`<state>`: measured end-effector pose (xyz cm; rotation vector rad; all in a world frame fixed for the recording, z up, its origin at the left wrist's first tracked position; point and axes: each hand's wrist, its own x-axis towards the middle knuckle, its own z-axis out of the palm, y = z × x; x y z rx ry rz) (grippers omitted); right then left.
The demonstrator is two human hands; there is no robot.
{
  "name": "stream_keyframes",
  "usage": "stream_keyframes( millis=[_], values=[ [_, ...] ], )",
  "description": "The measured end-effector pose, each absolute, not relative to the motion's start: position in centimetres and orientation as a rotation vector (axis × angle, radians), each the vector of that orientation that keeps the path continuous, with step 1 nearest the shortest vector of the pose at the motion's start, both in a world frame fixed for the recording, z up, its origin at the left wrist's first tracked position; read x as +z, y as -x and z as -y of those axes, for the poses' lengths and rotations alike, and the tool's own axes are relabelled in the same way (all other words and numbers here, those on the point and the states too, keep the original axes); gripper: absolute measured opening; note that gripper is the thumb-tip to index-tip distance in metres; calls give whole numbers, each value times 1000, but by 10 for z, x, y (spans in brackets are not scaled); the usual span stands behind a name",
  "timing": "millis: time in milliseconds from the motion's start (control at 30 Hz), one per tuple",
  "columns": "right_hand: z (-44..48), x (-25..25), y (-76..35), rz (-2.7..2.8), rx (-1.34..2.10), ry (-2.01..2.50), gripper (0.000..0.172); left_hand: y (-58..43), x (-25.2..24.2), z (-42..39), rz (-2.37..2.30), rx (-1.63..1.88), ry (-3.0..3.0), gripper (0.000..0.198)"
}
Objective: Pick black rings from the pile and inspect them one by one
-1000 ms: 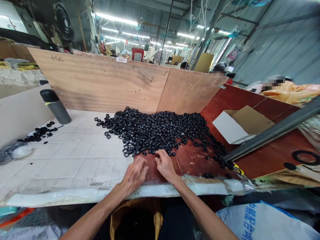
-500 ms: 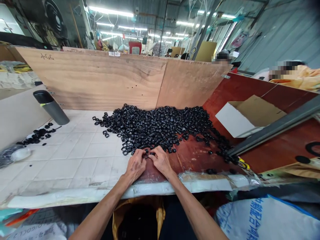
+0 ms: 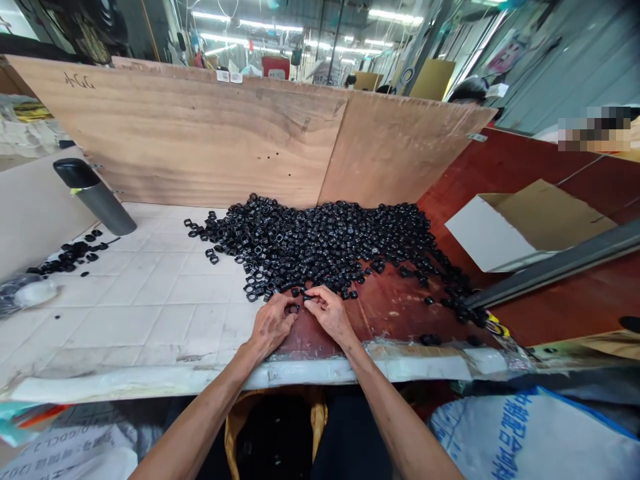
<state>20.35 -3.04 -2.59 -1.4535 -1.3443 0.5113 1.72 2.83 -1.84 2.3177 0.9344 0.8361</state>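
Left hand (image 3: 270, 323) and right hand (image 3: 327, 312) meet fingertip to fingertip at the near edge of a pile of black rings (image 3: 325, 247) on a workshop surface (image 3: 150, 293). The left hand's fingers are curled in, pinching a black ring (image 3: 294, 309) that sits just above the boards between the two hands. The right hand's thumb and fingers are drawn together on a small black piece (image 3: 306, 298) right beside it, touching the pile's front fringe; whether that piece is lifted clear cannot be told. Both bare forearms reach in from the bottom of the frame, over the plastic-wrapped front edge (image 3: 425, 367) of the surface.

The pile spreads across the middle of the surface, from its white tiled half on the left onto the red-brown boards on the right, with stray rings trailing toward a grey metal bar (image 3: 560, 263). A plywood back wall (image 3: 200, 140) stands behind the heap. A dark cylindrical flask (image 3: 93, 195) leans at the far left, near a small cluster of black parts (image 3: 70, 257) and a clear plastic bag (image 3: 25, 293). An open cardboard box (image 3: 525, 223) lies on the red boards to the right, well apart from the hands. A white sack with blue lettering (image 3: 525, 433) sits below the surface at lower right.
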Motion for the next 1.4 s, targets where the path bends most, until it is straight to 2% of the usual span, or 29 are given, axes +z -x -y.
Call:
stream_keyframes(
  millis=[133, 367, 533, 667, 800, 1033, 1400],
  values=[
    [33, -25, -205, 1295, 624, 1436, 16, -19, -20, -26, -953, 867, -2328, 19],
    [35, -22, -204, 1249, 745, 1335, 17, -18, -20, -23, -951, 998, -2074, 22],
    [38, -15, -201, 1236, 845, 1308, 31, -20, -13, -20, -940, 1028, -2108, 22],
    [38, -13, -200, 1220, 881, 1275, 24, -21, -9, -21, -871, 1061, -2100, 28],
    [38, -12, -200, 1157, 868, 1321, 25, -22, -9, -23, -838, 1074, -2100, 34],
    [38, -9, -199, 1195, 818, 1289, 18, -25, -14, -20, -928, 957, -1936, 41],
    [36, -12, -193, 1250, 789, 1363, 20, -23, -17, -19, -773, 957, -1792, 34]
  ],
)
